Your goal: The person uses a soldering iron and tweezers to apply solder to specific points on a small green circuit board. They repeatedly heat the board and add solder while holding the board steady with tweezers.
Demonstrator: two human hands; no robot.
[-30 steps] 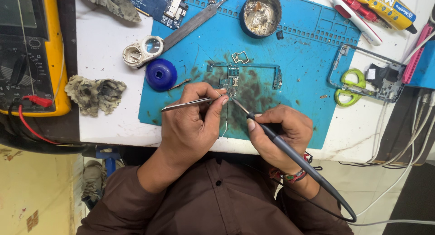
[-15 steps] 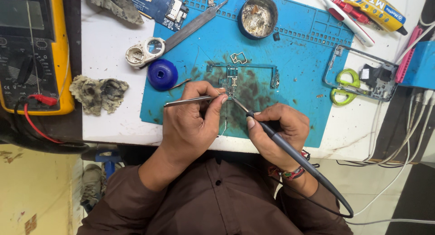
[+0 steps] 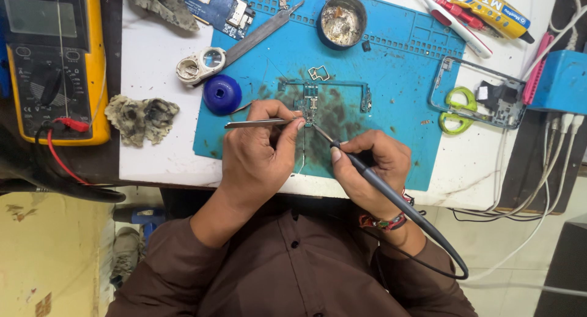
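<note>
A small blue-green circuit board (image 3: 310,102) lies on a blue work mat (image 3: 397,78). My left hand (image 3: 260,149) grips metal tweezers (image 3: 254,124), with their tip at the board's lower part. My right hand (image 3: 367,167) holds a dark soldering iron (image 3: 391,195) like a pen. Its thin tip reaches up-left to the same spot on the board. A cable runs from the iron past my right wrist. A thin solder wire (image 3: 302,152) hangs between my hands.
A yellow multimeter (image 3: 55,60) with red lead sits at left, a grey rag (image 3: 142,116) and blue round cap (image 3: 222,94) near it. A loupe (image 3: 199,65), metal tin (image 3: 342,20), phone frame (image 3: 483,94), green scissors (image 3: 455,109) and blue box (image 3: 562,81) stand around the mat.
Both hands stay on the board with tweezers and iron. The view has shifted slightly; nothing was picked up or let go.
</note>
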